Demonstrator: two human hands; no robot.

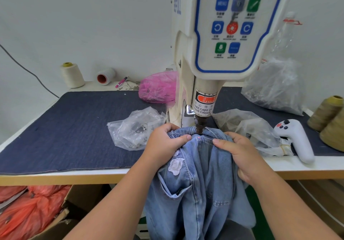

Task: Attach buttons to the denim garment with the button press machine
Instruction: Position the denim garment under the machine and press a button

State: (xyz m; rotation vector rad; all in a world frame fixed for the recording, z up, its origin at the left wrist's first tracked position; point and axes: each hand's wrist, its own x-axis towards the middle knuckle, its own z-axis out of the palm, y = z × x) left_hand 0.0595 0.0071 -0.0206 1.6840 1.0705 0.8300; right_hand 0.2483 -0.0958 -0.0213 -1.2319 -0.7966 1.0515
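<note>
White table (316,167), denim mat (74,128), thread cones (72,75)

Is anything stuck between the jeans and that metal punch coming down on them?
Nothing visible: the punch meets the denim garment directly, with the left hand and right hand gripping to either side.

The denim garment (201,167) hangs off the table (55,179) edge, its top beneath the press head (200,126).

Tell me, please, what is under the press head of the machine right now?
The denim garment, its top edge held beneath the press head by the left hand and right hand. The lower die is covered by fabric.
</note>
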